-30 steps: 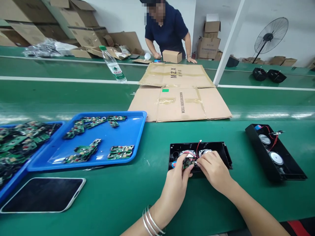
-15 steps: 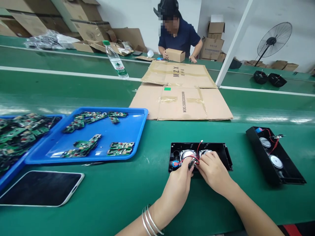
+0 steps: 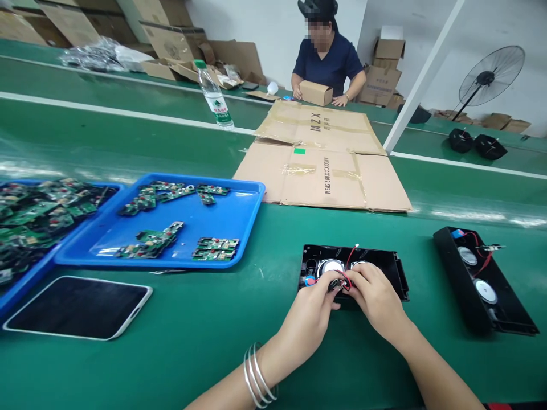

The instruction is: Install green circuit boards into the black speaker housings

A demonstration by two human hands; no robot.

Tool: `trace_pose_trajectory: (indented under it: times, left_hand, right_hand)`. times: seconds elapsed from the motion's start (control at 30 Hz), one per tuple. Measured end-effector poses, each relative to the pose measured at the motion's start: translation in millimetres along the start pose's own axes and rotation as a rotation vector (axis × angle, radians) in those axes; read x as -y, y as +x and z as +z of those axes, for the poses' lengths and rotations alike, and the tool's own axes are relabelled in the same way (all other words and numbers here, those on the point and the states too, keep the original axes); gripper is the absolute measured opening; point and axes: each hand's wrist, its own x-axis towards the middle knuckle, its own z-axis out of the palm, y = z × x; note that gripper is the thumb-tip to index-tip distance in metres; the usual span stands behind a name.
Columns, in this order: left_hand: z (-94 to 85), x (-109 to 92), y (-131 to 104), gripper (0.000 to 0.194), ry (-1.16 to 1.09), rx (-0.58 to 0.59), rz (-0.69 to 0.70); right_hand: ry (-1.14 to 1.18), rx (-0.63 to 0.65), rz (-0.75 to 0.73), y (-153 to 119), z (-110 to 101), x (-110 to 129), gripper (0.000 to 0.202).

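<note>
My left hand [image 3: 314, 310] pinched shut on a small circuit board [image 3: 335, 285]. My right hand [image 3: 378, 293] curled close against thin, glossy wires [image 3: 348, 281]; exact grip hidden. Board at the near long side of an oblong black plastic box [image 3: 391, 269], round metal speaker [image 3: 331, 266] inside, well in from the counter's [image 3: 205, 324] near edge. Smooth blue tray [image 3: 205, 222]: strip-shaped boards [image 3: 216, 249], near right corner.

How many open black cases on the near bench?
2 in view: one case partly covered by the left hand and right hand; the other case to its right, angled. More could lie out of frame.
</note>
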Motion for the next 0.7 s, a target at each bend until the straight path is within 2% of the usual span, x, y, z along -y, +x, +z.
trace_pose_trajectory:
  times: [0.17,0.37,0.47,0.53,0.6,0.7]
  left_hand:
    - [1.8,0.6,-1.1,0.021,0.019,-0.016,-0.002]
    - [4.1,1.7,-0.7,0.025,-0.151,-0.073,-0.086]
    - [5.3,4.8,-0.8,0.032,-0.196,-0.105,-0.114]
    - [5.8,6.5,-0.6,0.035,-0.197,-0.119,-0.103]
    - [6.0,7.3,-0.2,0.036,-0.178,-0.135,-0.099]
    - [6.1,6.8,0.7,0.037,-0.118,-0.152,-0.134]
  right_hand:
    - [0.009,0.002,0.036,-0.7,2.8,1.9,0.025]
    - [-0.063,-0.017,0.175,1.1,2.4,1.7,0.034]
    - [-0.136,0.046,0.222,3.7,0.4,2.0,0.040]
    - [-0.085,0.096,0.230,4.9,-1.4,1.2,0.043]
    - [0.036,0.083,0.263,4.3,-2.6,-1.3,0.041]
    - [0.278,-0.089,0.411,-0.9,-2.9,-7.1,0.028]
